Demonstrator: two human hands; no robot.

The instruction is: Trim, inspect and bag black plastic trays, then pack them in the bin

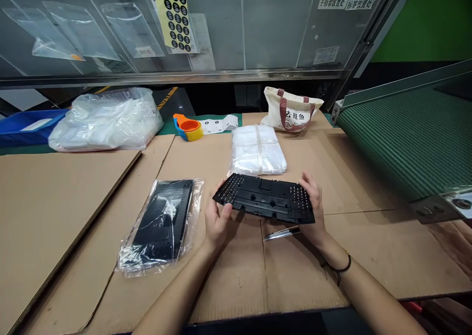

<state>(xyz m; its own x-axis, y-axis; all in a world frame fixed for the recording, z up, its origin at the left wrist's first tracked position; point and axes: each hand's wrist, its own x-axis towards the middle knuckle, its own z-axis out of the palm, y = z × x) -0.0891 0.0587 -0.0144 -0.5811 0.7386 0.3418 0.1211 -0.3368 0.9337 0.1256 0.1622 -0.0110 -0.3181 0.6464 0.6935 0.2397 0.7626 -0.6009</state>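
Observation:
I hold a flat black plastic panel (266, 198) with perforated ends above the cardboard-covered table (302, 276). My left hand (217, 222) grips its left end, fingers curled round the edge. My right hand (314, 212) grips the right end. A pen (282, 233) lies on the cardboard just under the panel. To the left lies another black panel sealed in a clear plastic bag (162, 224). A stack of clear empty bags (257, 150) sits behind the held panel.
A large bag of white material (106, 121) and a blue bin (25, 126) sit at the back left. An orange tape dispenser (189, 127), a label strip (221, 124) and a canvas tote (291, 111) stand at the back. A green conveyor belt (409, 138) runs on the right.

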